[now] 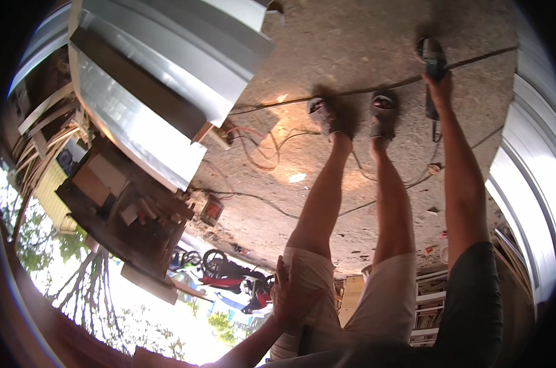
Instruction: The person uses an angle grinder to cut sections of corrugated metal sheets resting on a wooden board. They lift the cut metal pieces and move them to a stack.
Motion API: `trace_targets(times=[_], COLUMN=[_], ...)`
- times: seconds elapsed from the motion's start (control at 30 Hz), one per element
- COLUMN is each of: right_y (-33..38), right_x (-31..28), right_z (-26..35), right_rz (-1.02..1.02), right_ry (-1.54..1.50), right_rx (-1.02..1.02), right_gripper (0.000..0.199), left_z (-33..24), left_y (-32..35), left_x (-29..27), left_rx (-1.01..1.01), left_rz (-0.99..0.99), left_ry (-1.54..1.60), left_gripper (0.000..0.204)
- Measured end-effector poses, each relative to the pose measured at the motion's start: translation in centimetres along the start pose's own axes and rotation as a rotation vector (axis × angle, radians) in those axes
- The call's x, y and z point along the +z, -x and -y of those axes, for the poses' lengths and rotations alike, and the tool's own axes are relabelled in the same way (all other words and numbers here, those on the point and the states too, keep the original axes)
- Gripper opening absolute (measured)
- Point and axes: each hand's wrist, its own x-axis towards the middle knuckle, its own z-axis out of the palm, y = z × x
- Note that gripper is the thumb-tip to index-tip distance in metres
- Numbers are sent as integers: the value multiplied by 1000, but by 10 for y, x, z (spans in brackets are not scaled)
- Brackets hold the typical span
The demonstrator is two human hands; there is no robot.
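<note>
Clearly risky: right hand clamped on angle grinder, cable beside feet; left hand flat on thigh, empty.

Sleeve: a dark, short sleeve covers the upper part of the right arm; the forearm below it is bare.
Left arm: bare, no sleeve is visible on it.
Shorts: light beige shorts, ending above the knees.
Legs: bare from the shorts to the feet.
Footwear: open grey sandals with straps, one on each foot.
Hands: no gloves.
</note>
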Motion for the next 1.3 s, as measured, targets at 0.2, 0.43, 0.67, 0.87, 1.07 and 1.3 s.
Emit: trace_targets(times=[0.2,0.43,0.67,0.87,1.07,1.3], right_y=[-52,-34,75,84,-50,-193], right_x=[73,88,-31,-114,-213,-220], right_z=[-73,-98,-44,205,359,439], right_rz=[-125,212,201,356,150,95], right_ry=[-12,-34,400,-486,-1132,-1224], right_rx=[-106,-156,139,722,471,332], right_gripper=[75,62,67,69,97,92], left_z=[-6,-19,18,90,63,94], left_y=[-13,-4,-27,-162,-259,-276], left_x=[-10,-19,-5,-72,-157,-154], left_rx=[13,-90,87,-45,-54,163], left_rz=[25,107,2,-71,-274,-369], left_ry=[123,69,381,2258,2989,2767], left_gripper=[117,113,100,115,127,65])
